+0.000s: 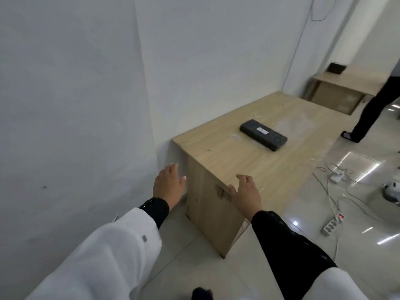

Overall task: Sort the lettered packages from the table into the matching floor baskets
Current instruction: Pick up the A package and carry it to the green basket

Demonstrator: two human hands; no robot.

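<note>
One flat dark grey package (263, 135) with a small white label lies on the light wooden table (227, 156), a little past its middle. My left hand (168, 185) hovers open to the left of the table's near end, close to the white wall. My right hand (246, 195) is stretched out open over the table's near corner, fingers spread, holding nothing. Both hands are well short of the package. No floor baskets are in view.
A white wall runs along the table's left side. On the glossy tiled floor to the right lie white cables and power strips (332, 224). A person's dark-trousered leg (372, 109) stands at the far right, near a second wooden desk (346, 83).
</note>
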